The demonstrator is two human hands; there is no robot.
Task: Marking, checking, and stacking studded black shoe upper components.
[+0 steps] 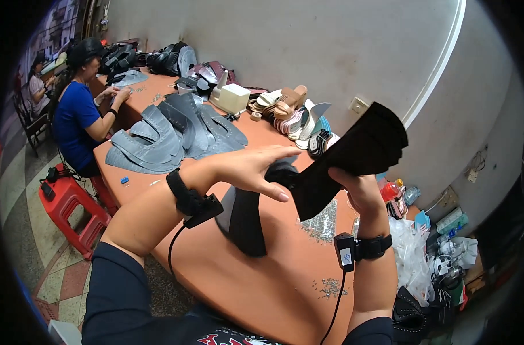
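Two forearms rise from the lower edge, each with a black wrist strap. The right hand (362,190) is closed around the narrow lower end of a fanned stack of black cut pieces (354,155), which spreads up and away above it. The left hand (247,169) lies flat and open, fingertips touching the stack's left edge. The pieces look light, thin and floppy, best pinched at that narrow end. Beyond the hands, grey pieces (170,135) lie on the orange table (262,287).

Cut shoe pieces (170,132) lie on the counter (262,287) behind the hands; sandals (290,112) sit right of them; a stool (69,207) stands left.
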